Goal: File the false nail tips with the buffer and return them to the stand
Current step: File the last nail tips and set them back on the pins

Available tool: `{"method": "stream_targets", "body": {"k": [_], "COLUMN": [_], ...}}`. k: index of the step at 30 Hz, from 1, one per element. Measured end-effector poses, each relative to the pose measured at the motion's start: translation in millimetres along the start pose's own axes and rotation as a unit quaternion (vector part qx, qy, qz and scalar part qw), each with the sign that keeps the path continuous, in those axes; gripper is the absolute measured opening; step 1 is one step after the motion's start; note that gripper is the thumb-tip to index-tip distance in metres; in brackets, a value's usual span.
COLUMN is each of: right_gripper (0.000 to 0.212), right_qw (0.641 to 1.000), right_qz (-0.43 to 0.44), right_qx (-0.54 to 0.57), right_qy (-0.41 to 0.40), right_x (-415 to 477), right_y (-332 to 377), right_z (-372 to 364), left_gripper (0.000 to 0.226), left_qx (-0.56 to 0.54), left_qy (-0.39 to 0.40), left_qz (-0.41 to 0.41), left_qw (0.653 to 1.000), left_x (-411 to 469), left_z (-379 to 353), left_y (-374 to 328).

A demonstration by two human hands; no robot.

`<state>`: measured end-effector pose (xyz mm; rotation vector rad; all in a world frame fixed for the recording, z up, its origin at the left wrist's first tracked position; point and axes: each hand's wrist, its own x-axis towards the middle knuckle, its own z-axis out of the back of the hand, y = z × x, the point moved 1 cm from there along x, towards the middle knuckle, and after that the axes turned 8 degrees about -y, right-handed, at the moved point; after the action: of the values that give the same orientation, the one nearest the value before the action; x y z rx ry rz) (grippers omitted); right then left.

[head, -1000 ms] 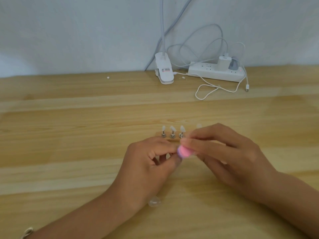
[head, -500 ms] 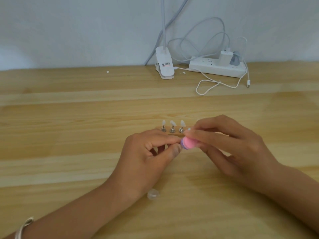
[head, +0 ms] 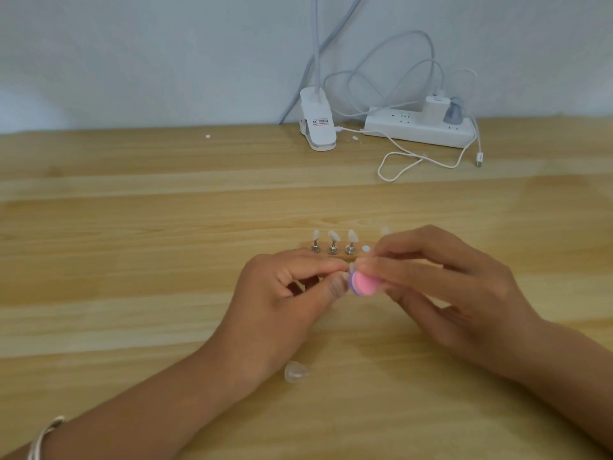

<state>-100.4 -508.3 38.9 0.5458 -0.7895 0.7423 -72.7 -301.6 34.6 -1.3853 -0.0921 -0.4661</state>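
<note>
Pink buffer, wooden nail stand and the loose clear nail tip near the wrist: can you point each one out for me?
pink buffer (head: 363,283), head view, on its pink face.
wooden nail stand (head: 324,248), head view, bare wood between two pegs.
loose clear nail tip (head: 295,372), head view, its middle.

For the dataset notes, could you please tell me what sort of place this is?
Probably a home or office desk set up for nail practice: wooden table, power strip, clip-on lamp, small stand of nail tips.
</note>
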Motion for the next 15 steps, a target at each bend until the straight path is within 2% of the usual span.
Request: {"method": "stream_targets", "body": {"k": [3, 6, 10, 15], "right_gripper": [0.026, 0.025, 0.027, 0.025], "right_qw": [1.000, 1.000, 1.000, 0.996], "right_qz": [0.013, -0.012, 0.012, -0.071], "right_qx": [0.000, -0.006, 0.001, -0.025], "right_qy": [-0.001, -0.015, -0.009, -0.055], "right_x": [1, 1, -1, 3], "right_y": [2, -2, 4, -11], "right_z": [-1, 2, -2, 9], "left_gripper": [0.014, 0.012, 0.017, 0.011], "left_qx": [-0.009, -0.019, -0.051, -0.112], "left_qy": [0.001, 0.004, -0.004, 0.014], "left_qz": [0.007, 0.018, 0.050, 0.099], "left_qw": [1.000, 1.000, 0.997, 0.989], "left_x": [0, 0, -1, 0], "left_z": [0, 1, 1, 0], "left_y": [0, 0, -1, 0]}}
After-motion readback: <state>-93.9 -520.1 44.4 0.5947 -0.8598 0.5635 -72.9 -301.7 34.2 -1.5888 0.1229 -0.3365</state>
